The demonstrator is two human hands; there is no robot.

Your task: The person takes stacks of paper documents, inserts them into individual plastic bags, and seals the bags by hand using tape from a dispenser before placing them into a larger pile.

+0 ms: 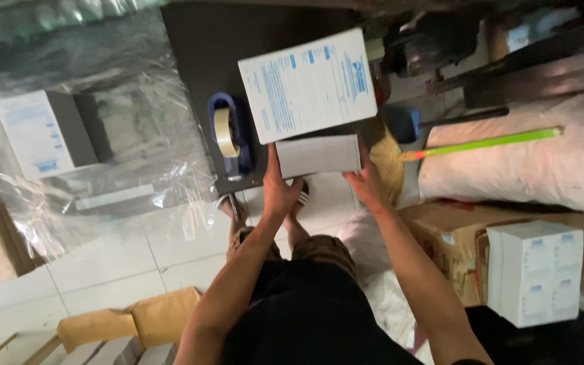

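Note:
Both my hands hold a flat white cardboard box (309, 88) printed in blue, with its near flap (318, 155) folded toward me. My left hand (280, 187) grips the flap's left lower corner. My right hand (368, 182) grips the flap's right lower corner. The box hovers over a dark table (197, 47). A blue tape dispenser (231, 135) with a roll of pale tape stands on the table just left of the box.
A plastic-wrapped box (49, 132) lies on clear sheeting at left. A broom with a green handle (488, 143) leans at right over white sacks. A brown carton (451, 236) holds a stack of white boxes (535, 270). Brown padded parcels (130, 321) lie on the tiled floor.

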